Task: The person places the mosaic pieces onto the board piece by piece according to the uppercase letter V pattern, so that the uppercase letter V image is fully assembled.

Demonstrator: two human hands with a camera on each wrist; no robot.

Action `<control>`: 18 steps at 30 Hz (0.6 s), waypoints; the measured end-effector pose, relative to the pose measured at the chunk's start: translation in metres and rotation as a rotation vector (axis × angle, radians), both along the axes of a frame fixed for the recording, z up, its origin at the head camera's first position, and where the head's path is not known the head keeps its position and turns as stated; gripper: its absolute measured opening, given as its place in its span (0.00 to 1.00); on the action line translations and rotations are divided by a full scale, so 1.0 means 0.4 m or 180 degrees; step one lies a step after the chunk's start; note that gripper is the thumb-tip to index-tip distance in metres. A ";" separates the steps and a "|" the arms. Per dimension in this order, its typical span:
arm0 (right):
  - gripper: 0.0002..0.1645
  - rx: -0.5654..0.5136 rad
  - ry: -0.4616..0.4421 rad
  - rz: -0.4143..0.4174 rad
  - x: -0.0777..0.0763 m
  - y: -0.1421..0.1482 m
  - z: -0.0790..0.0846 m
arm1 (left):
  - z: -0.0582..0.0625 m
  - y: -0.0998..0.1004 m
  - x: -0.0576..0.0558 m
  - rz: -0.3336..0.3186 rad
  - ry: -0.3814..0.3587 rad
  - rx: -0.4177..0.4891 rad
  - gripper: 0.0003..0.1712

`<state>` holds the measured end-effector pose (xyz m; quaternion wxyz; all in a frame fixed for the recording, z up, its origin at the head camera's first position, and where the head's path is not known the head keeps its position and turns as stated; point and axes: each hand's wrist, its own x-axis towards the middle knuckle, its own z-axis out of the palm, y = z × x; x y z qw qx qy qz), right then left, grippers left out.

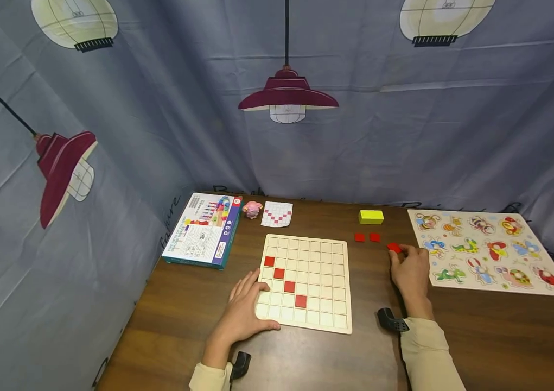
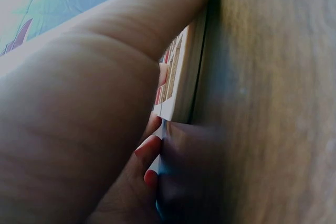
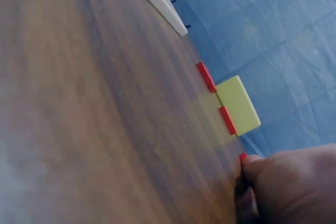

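Note:
A pale wooden grid board (image 1: 323, 279) lies on the table, with several red square tiles (image 1: 289, 287) set in a diagonal line in its cells. My left hand (image 1: 243, 312) holds the board at its near left corner, fingers along the left edge and thumb at the near edge. To the right of the board, my right hand (image 1: 411, 269) pinches one red tile (image 1: 394, 247) between thumb and fingers. Two more red tiles (image 1: 375, 237) lie on the table beyond it. In the right wrist view, the pinched tile (image 3: 242, 157) shows only partly past the hand.
A yellow block (image 1: 371, 217) stands behind the loose tiles. At the right lies an insect puzzle board (image 1: 489, 252). A pattern card (image 1: 277, 214), a small pink figure (image 1: 252, 209) and a boxed game (image 1: 203, 229) sit at the back left. Grey fabric (image 1: 330, 152) hangs behind the table.

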<state>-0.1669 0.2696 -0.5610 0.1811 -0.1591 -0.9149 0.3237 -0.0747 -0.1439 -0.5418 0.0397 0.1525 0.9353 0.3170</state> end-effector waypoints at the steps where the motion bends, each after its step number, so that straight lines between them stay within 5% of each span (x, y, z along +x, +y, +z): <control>1: 0.22 0.0008 0.0001 0.0018 0.003 -0.001 0.001 | 0.002 0.000 -0.002 0.0000 -0.0012 0.0008 0.47; 18: 0.19 0.0268 0.0446 0.0933 0.091 -0.084 -0.013 | -0.004 0.003 -0.004 -0.0013 -0.0007 0.0013 0.47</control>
